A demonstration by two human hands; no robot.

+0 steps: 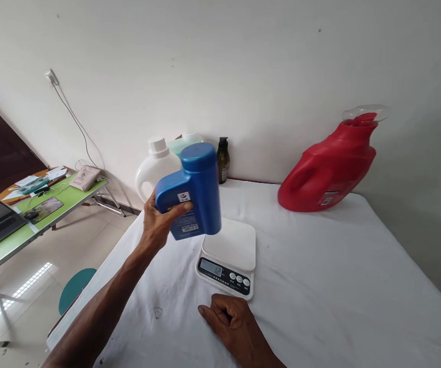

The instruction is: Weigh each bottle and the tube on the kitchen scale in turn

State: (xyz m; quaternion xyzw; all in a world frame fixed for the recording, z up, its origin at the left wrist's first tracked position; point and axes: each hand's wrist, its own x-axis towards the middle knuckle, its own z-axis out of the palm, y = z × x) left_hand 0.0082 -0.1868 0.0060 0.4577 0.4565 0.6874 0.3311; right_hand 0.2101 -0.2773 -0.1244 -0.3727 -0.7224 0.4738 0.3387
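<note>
My left hand (158, 221) grips a blue plastic bottle (205, 197) with a blue screw cap, thumb across its labelled face. The bottle is held up, nearly upright, overlapping the back left of a white digital kitchen scale (239, 245) in view; whether it touches the scale's platform I cannot tell. Lit digits show on the scale's display (210, 268), and they look like 12. My right hand (232, 327) rests on the white cloth just in front of the scale, fingers curled into a loose fist with nothing visible in them.
Against the wall stand a white jug (158, 163), a pale green container (176, 145) partly hidden, and a dark pump bottle (223, 161). A red detergent jug (329, 168) leans at the right on the white-clothed table (320, 286). A green desk (57, 204) and a teal stool (76, 290) are at left.
</note>
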